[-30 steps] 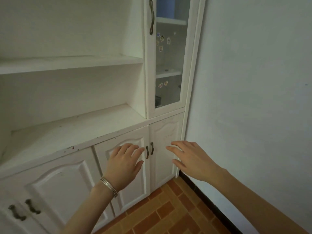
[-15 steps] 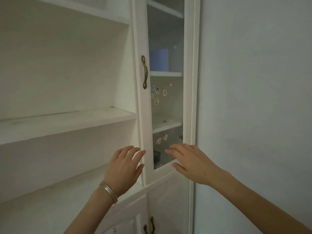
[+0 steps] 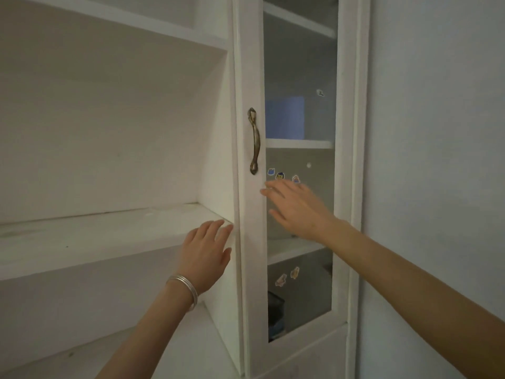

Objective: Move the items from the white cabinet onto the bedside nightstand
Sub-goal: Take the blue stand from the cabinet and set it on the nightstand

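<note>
The white cabinet (image 3: 247, 255) fills the view, its narrow glass door closed. A bronze handle (image 3: 254, 140) runs down the door's left frame. Behind the glass, a blue box (image 3: 284, 117) stands on an upper shelf and a dark object (image 3: 276, 313) sits at the bottom. My right hand (image 3: 297, 209) is raised in front of the glass, fingers spread, fingertips just below the handle and holding nothing. My left hand (image 3: 205, 250), with silver bangles at the wrist, hovers open by the edge of the open shelf, left of the door frame.
Open white shelves (image 3: 95, 233) span the left side. A bare pale wall (image 3: 437, 160) runs along the right of the cabinet. Small stickers (image 3: 280, 175) dot the glass.
The view has tilted up from the lower cupboard doors to the glass door. My right hand has risen toward the handle; my left hand has lifted a little beside the shelf.
</note>
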{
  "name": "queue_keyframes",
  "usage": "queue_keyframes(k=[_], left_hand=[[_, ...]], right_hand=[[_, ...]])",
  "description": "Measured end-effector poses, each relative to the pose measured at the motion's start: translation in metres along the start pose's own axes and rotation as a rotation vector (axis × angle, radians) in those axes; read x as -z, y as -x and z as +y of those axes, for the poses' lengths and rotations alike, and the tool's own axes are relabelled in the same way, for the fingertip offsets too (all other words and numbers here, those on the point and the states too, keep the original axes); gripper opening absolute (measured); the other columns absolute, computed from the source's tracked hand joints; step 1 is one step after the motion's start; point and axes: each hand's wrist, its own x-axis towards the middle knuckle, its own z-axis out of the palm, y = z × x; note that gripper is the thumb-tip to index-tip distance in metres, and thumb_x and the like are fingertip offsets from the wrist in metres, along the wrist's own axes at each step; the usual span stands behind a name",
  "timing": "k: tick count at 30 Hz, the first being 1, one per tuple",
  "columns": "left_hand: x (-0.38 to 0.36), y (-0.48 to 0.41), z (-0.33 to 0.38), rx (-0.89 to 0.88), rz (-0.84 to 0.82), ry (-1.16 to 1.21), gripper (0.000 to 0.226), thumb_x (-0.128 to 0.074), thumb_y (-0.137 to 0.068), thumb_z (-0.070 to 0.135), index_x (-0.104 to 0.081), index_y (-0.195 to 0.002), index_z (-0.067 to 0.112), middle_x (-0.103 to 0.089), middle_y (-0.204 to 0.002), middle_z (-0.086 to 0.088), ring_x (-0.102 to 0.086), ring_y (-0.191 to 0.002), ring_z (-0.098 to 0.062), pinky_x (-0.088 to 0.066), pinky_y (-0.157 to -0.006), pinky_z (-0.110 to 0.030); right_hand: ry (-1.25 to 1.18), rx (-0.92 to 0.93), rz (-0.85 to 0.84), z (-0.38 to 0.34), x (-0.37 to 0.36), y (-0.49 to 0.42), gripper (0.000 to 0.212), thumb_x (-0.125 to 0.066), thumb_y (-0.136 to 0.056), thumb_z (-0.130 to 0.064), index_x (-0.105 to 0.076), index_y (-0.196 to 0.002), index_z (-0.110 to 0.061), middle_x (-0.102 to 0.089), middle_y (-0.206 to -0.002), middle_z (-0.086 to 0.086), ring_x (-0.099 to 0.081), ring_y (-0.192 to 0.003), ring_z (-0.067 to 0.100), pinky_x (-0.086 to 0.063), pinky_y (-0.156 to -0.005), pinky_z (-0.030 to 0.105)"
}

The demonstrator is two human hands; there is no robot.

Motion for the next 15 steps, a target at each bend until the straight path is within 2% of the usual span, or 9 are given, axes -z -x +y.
queue_keyframes(k=[5, 10, 12, 15], left_hand=[[-0.031, -0.006, -0.012, -0.005, -0.006, -0.057, 0.059, -0.08, -0.062, 0.022, -0.057, -0.116, 0.013, -0.063, -0.117, -0.011, -0.059, -0.109, -0.032, -0.051, -0.085, -0.043], [-0.04, -0.01, -0.009, -0.02, 0.023, -0.088, 0.06, -0.076, -0.067, 0.027, -0.053, -0.121, 0.015, -0.06, -0.123, -0.008, -0.056, -0.115, -0.028, -0.048, -0.092, -0.044], [-0.04, -0.014, -0.007, -0.018, 0.034, -0.105, 0.059, -0.076, -0.067, 0.028, -0.055, -0.121, 0.015, -0.061, -0.123, -0.008, -0.057, -0.114, -0.027, -0.048, -0.092, -0.044], [-0.037, -0.02, -0.004, 0.001, 0.048, -0.122, 0.059, -0.077, -0.066, 0.03, -0.058, -0.12, 0.015, -0.062, -0.122, -0.007, -0.058, -0.112, -0.027, -0.049, -0.09, -0.043]], right_hand=[[0.113, 0.135, 0.182, 0.018, -0.007, -0.054, 0.045, -0.051, -0.089, -0.022, -0.044, -0.131, -0.008, -0.044, -0.138, 0.011, -0.035, -0.13, 0.024, -0.03, -0.102, 0.041], [0.304, 0.187, 0.282, 0.028, -0.008, -0.085, 0.039, -0.057, -0.084, -0.025, -0.054, -0.119, -0.008, -0.056, -0.123, 0.011, -0.045, -0.123, 0.026, -0.035, -0.101, 0.045], [0.316, 0.199, 0.308, 0.03, -0.01, -0.089, 0.035, -0.061, -0.082, -0.024, -0.057, -0.113, -0.009, -0.059, -0.118, 0.011, -0.046, -0.123, 0.026, -0.038, -0.099, 0.046], [0.379, 0.241, 0.311, 0.033, -0.008, -0.095, 0.026, -0.06, -0.081, -0.022, -0.057, -0.103, -0.008, -0.061, -0.107, 0.011, -0.051, -0.112, 0.026, -0.042, -0.093, 0.045]])
